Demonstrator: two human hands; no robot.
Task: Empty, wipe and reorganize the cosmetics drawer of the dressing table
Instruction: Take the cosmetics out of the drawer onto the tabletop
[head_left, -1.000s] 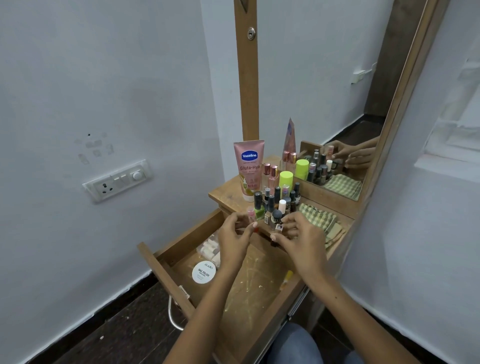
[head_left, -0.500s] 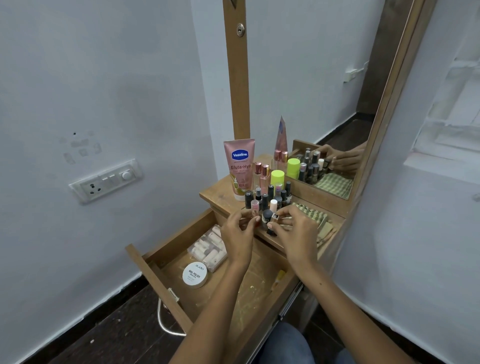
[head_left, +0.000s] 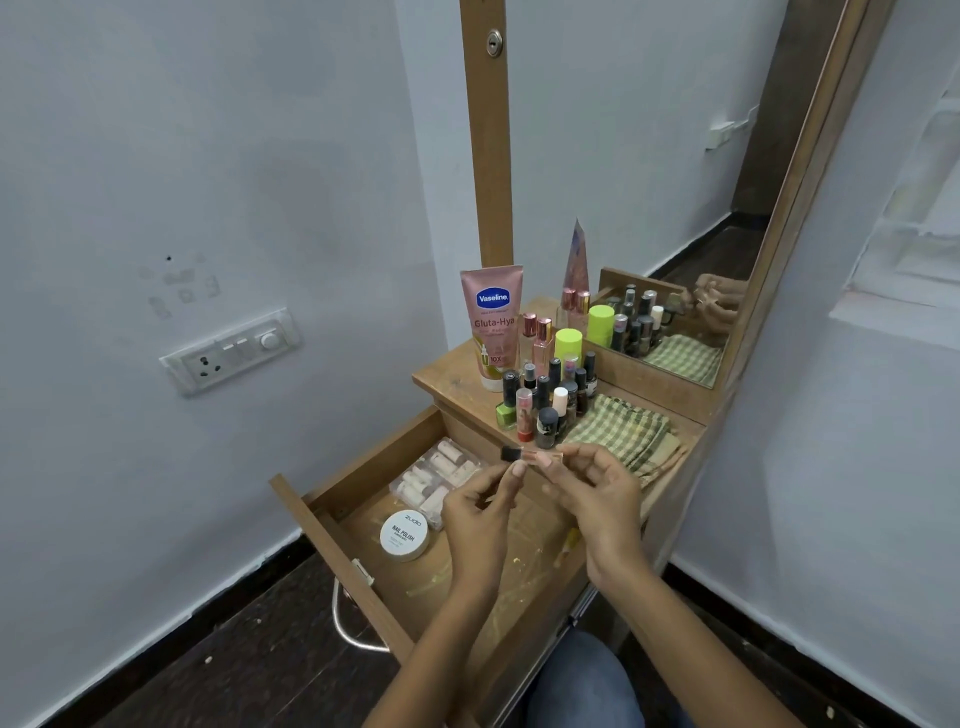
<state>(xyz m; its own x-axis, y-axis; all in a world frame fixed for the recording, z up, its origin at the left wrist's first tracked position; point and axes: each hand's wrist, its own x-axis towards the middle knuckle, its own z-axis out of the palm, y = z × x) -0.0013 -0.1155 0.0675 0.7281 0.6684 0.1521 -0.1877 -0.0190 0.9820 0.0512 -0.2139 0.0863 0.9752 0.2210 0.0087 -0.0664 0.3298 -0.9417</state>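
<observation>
Beyond the hands (head_left: 545, 499), packed bottles (head_left: 545, 400) and a folded checked cloth (head_left: 623, 436) crowd the desk (head_left: 447, 374) top. Below them the open drawer (head_left: 332, 551) floor lies bare. Left of the hands sit a clear box (head_left: 436, 478) and white jar (head_left: 404, 535).

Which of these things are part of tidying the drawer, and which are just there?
Part of the job: open drawer, white nail polish jar, clear plastic box, bottles on top, checked cloth, small item in both hands.

Just there: mirror, wall switchboard.
</observation>
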